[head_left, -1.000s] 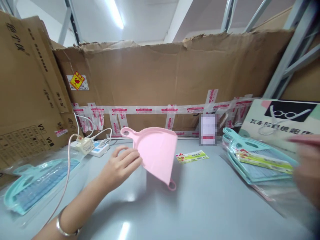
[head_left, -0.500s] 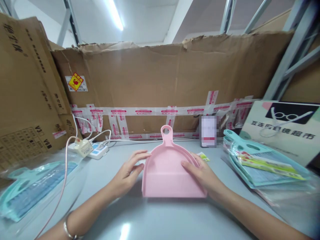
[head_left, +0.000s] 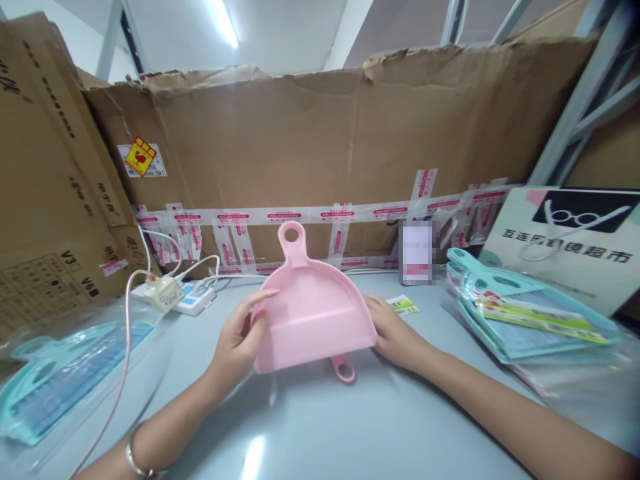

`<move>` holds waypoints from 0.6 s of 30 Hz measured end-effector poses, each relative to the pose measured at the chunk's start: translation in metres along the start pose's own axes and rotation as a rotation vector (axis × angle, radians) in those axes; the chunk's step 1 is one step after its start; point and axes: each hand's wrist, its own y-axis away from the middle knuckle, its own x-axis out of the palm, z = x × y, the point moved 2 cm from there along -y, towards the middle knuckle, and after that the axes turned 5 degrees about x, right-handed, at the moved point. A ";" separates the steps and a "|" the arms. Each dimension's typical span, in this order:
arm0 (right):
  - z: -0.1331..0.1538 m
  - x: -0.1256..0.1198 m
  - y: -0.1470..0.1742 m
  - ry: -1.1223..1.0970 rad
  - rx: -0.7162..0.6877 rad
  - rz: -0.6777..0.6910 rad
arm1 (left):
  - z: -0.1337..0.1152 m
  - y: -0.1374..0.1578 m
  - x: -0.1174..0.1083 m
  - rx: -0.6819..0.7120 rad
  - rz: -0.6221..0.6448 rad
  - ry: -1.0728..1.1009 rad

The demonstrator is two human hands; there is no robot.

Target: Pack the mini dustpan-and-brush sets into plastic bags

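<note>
A pink dustpan [head_left: 315,310] is tilted above the table, its ringed handle up and to the left. My left hand [head_left: 243,337] grips its left edge, thumb in front. Below the pan's lower edge pokes a second pink handle with a ring [head_left: 345,369]; the rest of that piece is hidden behind the pan. At the pan's right edge my right hand [head_left: 395,333] is closed, with its fingertips partly behind the pan, so what they hold is hidden. A yellow-green label card [head_left: 404,305] lies just beyond this hand.
Wrapped turquoise dustpan-and-brush sets lie at left [head_left: 75,373] and right [head_left: 540,313]. A power strip [head_left: 193,300] with cables sits at back left. A phone [head_left: 417,253] leans on the cardboard box [head_left: 280,147] behind. A printed bag [head_left: 565,247] stands at right.
The dustpan has moved left and tilted, with my left hand now gripping its edge. My right hand has let go of the pan's front, and the second pink handle has come into view below.
</note>
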 end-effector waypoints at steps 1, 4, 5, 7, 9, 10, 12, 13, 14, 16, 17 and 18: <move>0.001 0.003 -0.001 0.133 -0.094 0.031 | 0.000 0.000 -0.002 0.012 -0.046 -0.018; 0.009 0.010 -0.003 0.430 -0.266 0.089 | -0.001 -0.001 -0.005 0.054 -0.162 -0.056; 0.013 0.012 -0.003 0.497 -0.312 0.102 | -0.001 -0.001 -0.007 0.062 -0.197 -0.066; 0.021 0.012 -0.002 0.555 -0.415 0.101 | 0.001 -0.003 -0.010 0.081 -0.267 -0.097; 0.028 0.009 0.001 0.494 -0.513 0.054 | 0.003 -0.006 -0.013 0.118 -0.332 -0.146; 0.032 0.007 0.003 0.422 -0.550 0.019 | 0.004 -0.007 -0.014 0.141 -0.359 -0.175; 0.039 0.001 0.008 0.225 -0.558 -0.068 | 0.007 -0.010 -0.015 0.172 -0.369 -0.213; 0.043 -0.003 0.010 0.121 -0.518 -0.120 | 0.008 -0.010 -0.015 0.173 -0.350 -0.213; 0.046 -0.005 0.012 0.023 -0.453 -0.170 | 0.009 -0.010 -0.014 0.164 -0.316 -0.199; 0.051 -0.008 0.014 -0.140 -0.290 -0.244 | 0.009 -0.008 -0.010 0.128 -0.211 -0.144; 0.054 -0.008 0.015 -0.199 -0.215 -0.268 | 0.009 -0.005 -0.006 0.114 -0.151 -0.111; 0.055 -0.008 0.015 -0.243 -0.156 -0.284 | 0.007 -0.002 -0.002 0.111 -0.090 -0.079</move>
